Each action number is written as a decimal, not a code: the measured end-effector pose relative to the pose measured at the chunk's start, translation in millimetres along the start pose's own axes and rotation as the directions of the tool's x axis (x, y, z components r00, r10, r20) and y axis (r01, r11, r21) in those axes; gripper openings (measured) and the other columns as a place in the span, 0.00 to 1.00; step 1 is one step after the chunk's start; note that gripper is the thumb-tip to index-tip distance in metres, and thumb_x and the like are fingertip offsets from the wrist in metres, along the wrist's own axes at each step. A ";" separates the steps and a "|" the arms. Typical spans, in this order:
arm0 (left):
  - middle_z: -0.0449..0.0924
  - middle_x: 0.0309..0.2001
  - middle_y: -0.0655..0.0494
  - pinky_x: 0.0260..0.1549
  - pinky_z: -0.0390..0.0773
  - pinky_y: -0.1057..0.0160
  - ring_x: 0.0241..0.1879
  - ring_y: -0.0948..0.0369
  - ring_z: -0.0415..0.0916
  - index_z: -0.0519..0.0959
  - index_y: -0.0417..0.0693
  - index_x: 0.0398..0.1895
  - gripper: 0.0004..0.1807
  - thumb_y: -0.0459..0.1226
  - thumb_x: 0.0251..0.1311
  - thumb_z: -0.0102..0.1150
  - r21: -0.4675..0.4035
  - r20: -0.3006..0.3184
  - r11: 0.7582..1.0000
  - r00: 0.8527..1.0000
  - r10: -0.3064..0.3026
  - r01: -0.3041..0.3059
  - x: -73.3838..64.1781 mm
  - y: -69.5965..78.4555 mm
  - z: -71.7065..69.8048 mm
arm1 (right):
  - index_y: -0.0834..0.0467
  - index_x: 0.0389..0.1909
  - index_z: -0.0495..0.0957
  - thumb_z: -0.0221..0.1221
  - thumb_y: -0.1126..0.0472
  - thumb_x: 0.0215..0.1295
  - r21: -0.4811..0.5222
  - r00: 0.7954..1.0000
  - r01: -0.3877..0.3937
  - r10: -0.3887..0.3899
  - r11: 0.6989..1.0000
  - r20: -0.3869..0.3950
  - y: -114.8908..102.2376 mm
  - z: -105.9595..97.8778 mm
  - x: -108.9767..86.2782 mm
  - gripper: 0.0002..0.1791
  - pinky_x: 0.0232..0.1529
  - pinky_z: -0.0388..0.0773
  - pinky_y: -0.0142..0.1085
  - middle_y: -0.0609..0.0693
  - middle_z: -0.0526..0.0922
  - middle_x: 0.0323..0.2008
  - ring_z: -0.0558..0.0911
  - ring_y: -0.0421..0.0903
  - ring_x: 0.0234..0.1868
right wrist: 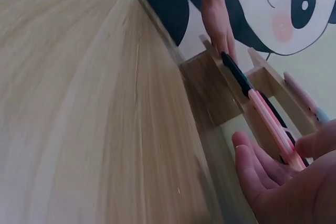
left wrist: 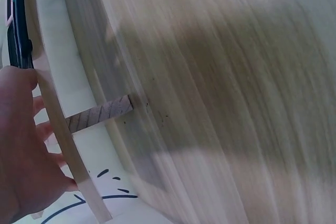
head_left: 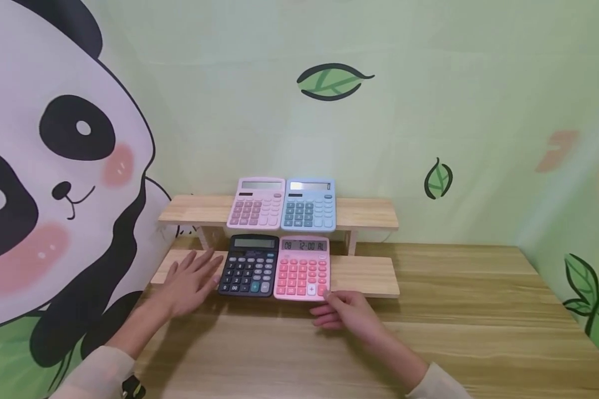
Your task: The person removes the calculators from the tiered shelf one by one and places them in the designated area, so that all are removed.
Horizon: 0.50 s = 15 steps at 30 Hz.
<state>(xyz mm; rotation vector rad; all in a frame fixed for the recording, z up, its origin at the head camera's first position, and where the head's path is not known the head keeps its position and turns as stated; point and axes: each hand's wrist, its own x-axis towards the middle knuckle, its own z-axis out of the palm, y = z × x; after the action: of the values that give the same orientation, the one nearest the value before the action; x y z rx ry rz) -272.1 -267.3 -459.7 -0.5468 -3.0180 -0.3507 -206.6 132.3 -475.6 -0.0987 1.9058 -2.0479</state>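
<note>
The right hand (head_left: 351, 316) touches the bright pink calculator (head_left: 301, 271) at its near right corner, thumb against it and other fingers lower; whether that is a firm pinch I cannot tell. The left hand (head_left: 192, 280) is spread and grasps nothing, just beside the black calculator (head_left: 249, 266). A sideways push from the right thumb could shove pink into black, since they nearly touch; a pull towards the wrist might tip it off the lower shelf (head_left: 361, 274). Beyond the grip, the upper shelf (head_left: 366, 213), bearing light pink (head_left: 257, 205) and blue (head_left: 308, 205) calculators, could hinder lifting straight back.
</note>
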 end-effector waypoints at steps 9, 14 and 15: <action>0.54 0.83 0.41 0.72 0.45 0.21 0.80 0.31 0.46 0.64 0.51 0.83 0.36 0.59 0.82 0.39 0.006 0.009 1.000 1.000 -0.012 0.012 1.8 4.5 -4.5 | 0.75 0.66 0.72 0.52 0.54 0.85 0.245 0.999 -0.040 0.039 0.969 0.009 6.9 5.4 5.1 0.27 0.57 0.84 0.46 0.69 0.86 0.55 0.90 0.57 0.52; 0.56 0.82 0.40 0.70 0.48 0.20 0.79 0.30 0.48 0.66 0.50 0.82 0.34 0.57 0.82 0.42 0.011 -0.013 1.000 1.000 0.005 -0.005 0.5 2.8 -0.6 | 0.76 0.65 0.72 0.52 0.55 0.85 0.268 0.998 -0.055 0.050 0.962 0.027 12.9 -0.9 -0.9 0.26 0.58 0.84 0.47 0.67 0.87 0.53 0.90 0.58 0.52; 0.57 0.82 0.39 0.70 0.48 0.20 0.79 0.29 0.48 0.66 0.50 0.82 0.34 0.56 0.82 0.42 0.012 -0.015 1.000 1.000 0.005 -0.005 -0.2 2.8 -0.1 | 0.76 0.65 0.72 0.52 0.56 0.85 0.264 0.998 -0.058 0.052 0.963 0.028 14.2 -2.5 -2.9 0.26 0.58 0.84 0.47 0.67 0.87 0.53 0.90 0.58 0.52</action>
<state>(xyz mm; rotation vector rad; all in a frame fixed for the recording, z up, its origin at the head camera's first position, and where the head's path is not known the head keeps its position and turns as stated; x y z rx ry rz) -271.0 -264.8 -459.0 -0.5479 -3.0024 -0.3353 -201.8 134.9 -489.2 -0.0013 1.5858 -2.2324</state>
